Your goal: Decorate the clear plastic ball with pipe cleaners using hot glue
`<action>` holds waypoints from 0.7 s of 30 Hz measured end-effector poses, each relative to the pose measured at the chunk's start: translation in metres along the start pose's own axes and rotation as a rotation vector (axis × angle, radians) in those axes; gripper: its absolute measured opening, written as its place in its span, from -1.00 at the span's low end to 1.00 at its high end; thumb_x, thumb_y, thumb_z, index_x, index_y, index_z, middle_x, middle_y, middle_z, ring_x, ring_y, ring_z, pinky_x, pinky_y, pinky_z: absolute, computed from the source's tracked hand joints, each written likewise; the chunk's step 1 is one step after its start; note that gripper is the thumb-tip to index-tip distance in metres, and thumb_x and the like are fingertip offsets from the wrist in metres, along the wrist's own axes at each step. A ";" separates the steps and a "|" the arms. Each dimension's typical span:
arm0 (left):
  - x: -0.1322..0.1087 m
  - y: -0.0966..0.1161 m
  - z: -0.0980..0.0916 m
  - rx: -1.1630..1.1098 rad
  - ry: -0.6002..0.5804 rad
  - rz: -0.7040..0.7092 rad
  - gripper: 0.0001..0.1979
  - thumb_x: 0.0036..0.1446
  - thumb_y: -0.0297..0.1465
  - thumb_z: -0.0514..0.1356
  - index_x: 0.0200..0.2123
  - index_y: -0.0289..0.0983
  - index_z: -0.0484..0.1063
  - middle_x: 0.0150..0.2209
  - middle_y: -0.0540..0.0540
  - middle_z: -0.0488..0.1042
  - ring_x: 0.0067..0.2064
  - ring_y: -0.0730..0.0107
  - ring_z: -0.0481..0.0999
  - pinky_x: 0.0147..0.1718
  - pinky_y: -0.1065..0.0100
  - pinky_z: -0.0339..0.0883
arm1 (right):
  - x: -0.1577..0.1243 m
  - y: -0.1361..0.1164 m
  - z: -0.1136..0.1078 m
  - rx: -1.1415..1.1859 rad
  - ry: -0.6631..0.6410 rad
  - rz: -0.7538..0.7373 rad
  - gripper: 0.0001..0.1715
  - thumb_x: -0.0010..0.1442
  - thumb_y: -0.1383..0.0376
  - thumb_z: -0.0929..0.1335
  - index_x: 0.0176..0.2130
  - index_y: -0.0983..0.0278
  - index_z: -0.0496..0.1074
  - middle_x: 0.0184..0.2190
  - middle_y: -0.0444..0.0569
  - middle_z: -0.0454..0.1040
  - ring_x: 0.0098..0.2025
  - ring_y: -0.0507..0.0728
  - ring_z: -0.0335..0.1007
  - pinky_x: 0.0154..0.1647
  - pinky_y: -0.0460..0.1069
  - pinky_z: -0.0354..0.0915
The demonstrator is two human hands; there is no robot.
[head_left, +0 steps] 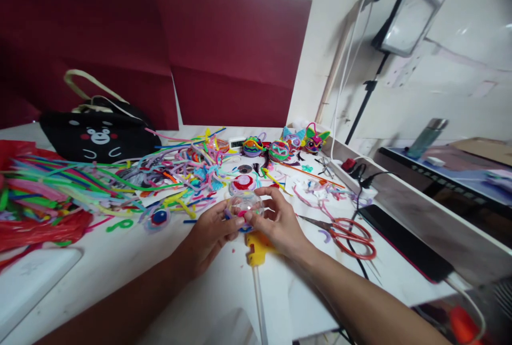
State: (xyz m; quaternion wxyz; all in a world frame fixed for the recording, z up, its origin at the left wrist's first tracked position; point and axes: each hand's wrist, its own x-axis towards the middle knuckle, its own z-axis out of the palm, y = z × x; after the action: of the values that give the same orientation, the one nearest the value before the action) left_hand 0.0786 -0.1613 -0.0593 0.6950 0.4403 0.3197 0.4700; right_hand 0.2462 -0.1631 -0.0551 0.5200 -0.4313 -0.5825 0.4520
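Note:
A clear plastic dome, with pink and blue fuzzy pieces showing in or under it, is held between both hands above the table. My left hand grips its left side with the thumb in front. On the right edge, my right hand has its thumb against the front and its fingers curled behind. Just below lies a yellow glue gun, partly covered by my right hand, with a long glue stick pointing toward me. Behind the dome sits a round piece with red and lilac coils.
Orange-handled scissors and a black phone lie at the right. Pipe cleaners heap at the left, near a dome with a blue centre. Decorated balls stand at the back. A black cable crosses the right side.

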 end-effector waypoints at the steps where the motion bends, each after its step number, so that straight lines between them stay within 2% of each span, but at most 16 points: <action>1: 0.000 -0.001 -0.001 0.009 0.008 0.006 -0.68 -0.03 -0.41 0.40 -0.16 -0.27 0.49 -0.30 -0.06 0.42 -0.36 0.51 0.35 -0.45 0.51 0.24 | 0.000 0.000 0.000 -0.006 -0.001 0.000 -0.44 -0.05 0.20 0.47 -0.06 0.24 0.30 -0.27 -0.02 0.45 -0.31 0.11 0.38 -0.38 -0.02 0.34; 7: 0.001 -0.001 0.000 0.057 0.056 0.027 -0.65 -0.06 -0.39 0.42 -0.15 -0.28 0.50 -0.33 -0.04 0.45 -0.41 0.55 0.36 -0.49 0.54 0.26 | 0.002 0.000 -0.001 -0.009 0.003 -0.019 -0.41 -0.07 0.21 0.48 -0.05 0.25 0.30 -0.27 -0.03 0.43 -0.27 0.13 0.39 -0.34 0.00 0.35; 10: 0.000 0.001 0.004 0.090 0.092 0.018 -0.59 -0.09 -0.39 0.44 -0.12 -0.29 0.50 -0.30 -0.06 0.50 -0.36 0.51 0.43 -0.45 0.54 0.33 | 0.003 -0.002 -0.002 0.013 -0.004 -0.019 -0.41 -0.08 0.23 0.48 -0.05 0.25 0.30 -0.28 -0.06 0.41 -0.27 0.11 0.38 -0.32 -0.01 0.34; 14: -0.001 0.005 0.008 0.083 0.123 0.018 -0.53 -0.11 -0.40 0.44 -0.08 -0.29 0.47 -0.18 -0.10 0.55 -0.27 0.44 0.51 -0.37 0.51 0.42 | 0.003 -0.005 -0.003 0.107 -0.047 0.021 -0.34 -0.12 0.22 0.52 -0.04 0.22 0.28 -0.27 -0.08 0.38 -0.31 0.07 0.33 -0.35 -0.03 0.32; 19: 0.001 0.007 0.010 0.046 0.155 0.005 -0.54 -0.16 -0.44 0.46 -0.12 -0.32 0.48 -0.23 -0.06 0.56 -0.31 0.48 0.52 -0.41 0.54 0.44 | 0.005 -0.007 -0.006 0.214 -0.076 0.066 -0.29 -0.20 0.24 0.57 -0.07 0.21 0.30 -0.25 -0.09 0.36 -0.29 0.07 0.34 -0.33 -0.04 0.34; 21: 0.002 0.007 0.011 0.023 0.175 0.004 -0.54 -0.18 -0.46 0.47 -0.14 -0.32 0.49 -0.22 -0.06 0.56 -0.31 0.48 0.52 -0.43 0.54 0.45 | 0.007 -0.008 -0.008 0.265 -0.082 0.073 -0.35 -0.18 0.23 0.56 -0.11 0.21 0.32 -0.20 -0.08 0.36 -0.27 0.06 0.34 -0.32 -0.04 0.34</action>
State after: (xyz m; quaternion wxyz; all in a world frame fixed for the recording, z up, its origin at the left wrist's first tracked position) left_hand 0.0856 -0.1620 -0.0482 0.6586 0.4061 0.3836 0.5042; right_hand 0.2533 -0.1571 -0.0449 0.5315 -0.3611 -0.5225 0.5605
